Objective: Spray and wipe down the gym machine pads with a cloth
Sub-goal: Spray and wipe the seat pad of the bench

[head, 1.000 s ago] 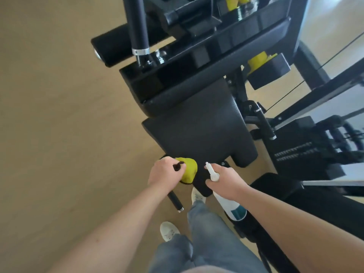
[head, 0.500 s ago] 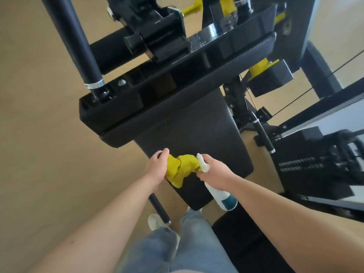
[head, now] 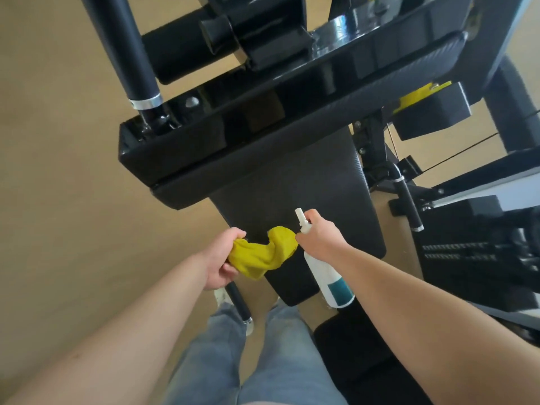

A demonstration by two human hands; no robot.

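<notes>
Cloth (head: 263, 254) bunched in left hand (head: 221, 263); right hand (head: 319, 239) hides bottle (head: 330, 277) neck.

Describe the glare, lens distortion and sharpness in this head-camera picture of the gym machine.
Head view: a white glare patch sits on the glossy black frame. Head view: the wide-angle lens tilts the handle bar and stretches the picture's corners. Head view: the yellow cloth and spray bottle look fairly sharp, while the weight stack near the right edge looks smeared.
</notes>
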